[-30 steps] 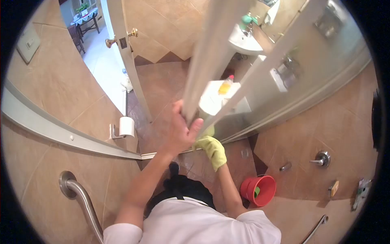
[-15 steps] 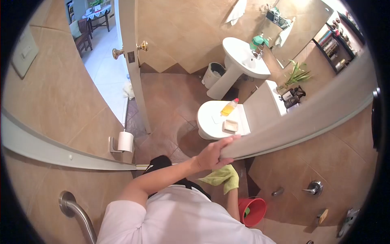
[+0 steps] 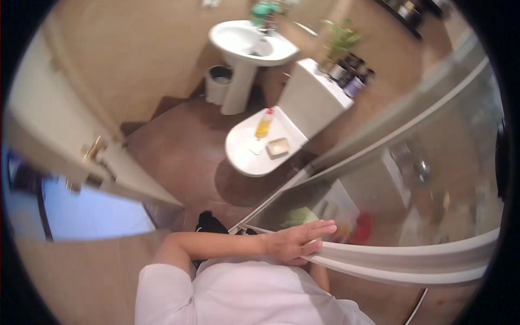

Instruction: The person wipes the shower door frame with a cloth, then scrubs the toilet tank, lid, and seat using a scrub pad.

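My left hand [image 3: 300, 241] reaches across my body and holds the end of the white-framed glass shower door [image 3: 395, 260], its fingers laid over the frame. Through the glass shows a yellow-green cloth [image 3: 298, 216], which my right hand holds low behind the door. The fingers of that hand are hidden; only part of its forearm [image 3: 320, 277] appears below the frame. Near the cloth, a red bucket [image 3: 363, 227] is blurred by the glass.
The white toilet [image 3: 244, 157] has its lid down, with a yellow liquid bottle [image 3: 264, 124] and a soap dish [image 3: 278, 148] on it. Dark bottles [image 3: 349, 73] and a plant [image 3: 344, 40] stand on the tank. Beyond are a sink [image 3: 233, 35], bin [image 3: 218, 86] and door [image 3: 97, 141].
My view has turned, and the room door now appears lower left. The shower door has swung nearer me with my left hand on it. The cloth and bucket are now behind its glass.
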`<state>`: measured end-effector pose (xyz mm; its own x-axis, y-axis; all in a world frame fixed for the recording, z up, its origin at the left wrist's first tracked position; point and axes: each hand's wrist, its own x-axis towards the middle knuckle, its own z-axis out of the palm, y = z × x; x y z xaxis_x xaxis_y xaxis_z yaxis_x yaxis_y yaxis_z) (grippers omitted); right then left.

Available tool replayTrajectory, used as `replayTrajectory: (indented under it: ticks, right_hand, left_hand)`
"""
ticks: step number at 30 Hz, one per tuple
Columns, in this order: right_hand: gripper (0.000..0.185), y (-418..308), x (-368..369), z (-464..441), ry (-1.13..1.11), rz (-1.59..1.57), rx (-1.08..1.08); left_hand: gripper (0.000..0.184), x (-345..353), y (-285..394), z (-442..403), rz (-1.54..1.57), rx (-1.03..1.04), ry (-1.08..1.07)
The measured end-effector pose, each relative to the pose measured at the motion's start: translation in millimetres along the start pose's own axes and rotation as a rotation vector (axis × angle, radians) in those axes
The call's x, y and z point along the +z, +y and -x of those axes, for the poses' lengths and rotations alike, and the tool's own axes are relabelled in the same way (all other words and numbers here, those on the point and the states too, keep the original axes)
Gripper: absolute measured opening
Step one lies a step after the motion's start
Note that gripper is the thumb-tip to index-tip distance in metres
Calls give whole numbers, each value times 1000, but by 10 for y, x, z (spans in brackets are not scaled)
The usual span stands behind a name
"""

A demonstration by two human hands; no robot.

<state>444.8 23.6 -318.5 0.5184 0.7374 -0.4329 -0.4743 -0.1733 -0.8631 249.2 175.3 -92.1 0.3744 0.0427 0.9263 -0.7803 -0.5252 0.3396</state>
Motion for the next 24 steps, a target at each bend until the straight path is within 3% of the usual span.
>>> replayTrajectory:
  ticks: [2,6,8,9,11,17,18,24]
  right_hand:
    - [25,111,59,231,119,-47,-15]
    - [25,309,191,636,306,-132,-32]
    - [26,391,202,768,371,-161,-32]
    - [26,439,216,834,399,-174,-32]
    - [26,500,216,873,431,-194,-43]
    - [27,481,258,748,448,-196,-83]
    - [27,433,261,699,440,-188,-89]
    - [28,197,208,452,387,-146,-119]
  left_hand:
    - [66,38,-28,49,153,-24,-84]
    - [55,33,-106,-7,312,9,-55]
    - [36,42,-128,-57,381,20,30]
    - [36,31,-136,-49,403,14,23]
    - [51,23,-189,-62,311,68,-8]
    - [62,146,-533,-250,246,50,33]
    - [76,198,-607,-272,217,32,46]
    - [89,331,-1086,-457,132,79,66]
